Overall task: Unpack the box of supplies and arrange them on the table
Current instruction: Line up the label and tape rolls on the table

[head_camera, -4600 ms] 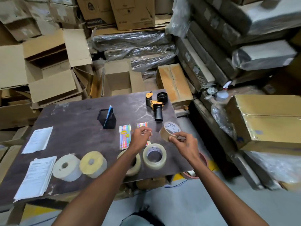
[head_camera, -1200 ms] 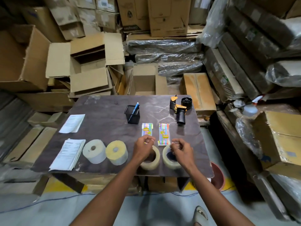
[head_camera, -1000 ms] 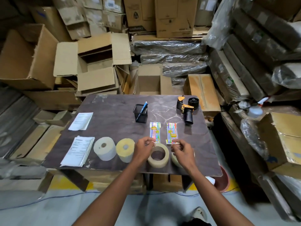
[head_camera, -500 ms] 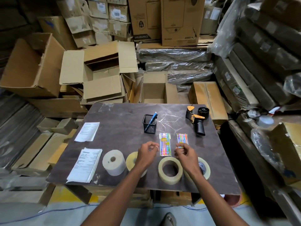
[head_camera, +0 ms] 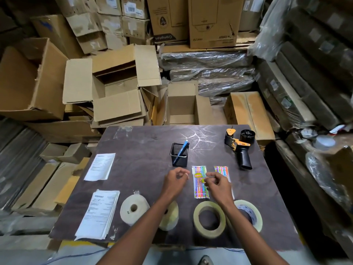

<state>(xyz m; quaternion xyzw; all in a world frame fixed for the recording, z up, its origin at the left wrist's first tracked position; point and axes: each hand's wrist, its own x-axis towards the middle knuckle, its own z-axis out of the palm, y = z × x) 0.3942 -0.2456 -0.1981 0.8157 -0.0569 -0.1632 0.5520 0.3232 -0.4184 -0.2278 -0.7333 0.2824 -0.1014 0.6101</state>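
Dark-laminate table [head_camera: 145, 169] in a carton-crowded storeroom, supplies laid out in rows: two paper stacks [head_camera: 99, 213] at left, four rolls of tape [head_camera: 209, 219] along the near edge, two packets of coloured pens [head_camera: 199, 181] behind them, a mesh pen holder [head_camera: 179, 154] and a tape dispenser [head_camera: 238, 146] farther back. Left hand [head_camera: 174, 183] hovering just left of the pen packets, fingers loosely curled, gripping nothing. Right hand [head_camera: 216, 185] over the gap between the packets, fingers bent as if pinching, though any hold on a packet impossible to confirm from this angle. Open cardboard box [head_camera: 181, 106] standing just beyond the table's far edge, apparently emptied. Likely step: squaring up the pen packets; best done with light fingertip nudges, edges parallel, spacing matched to the rolls in front. Legible print limited to "Crompton", upside down on a background carton [head_camera: 164, 16]; sheet text and packet labels too small to read.
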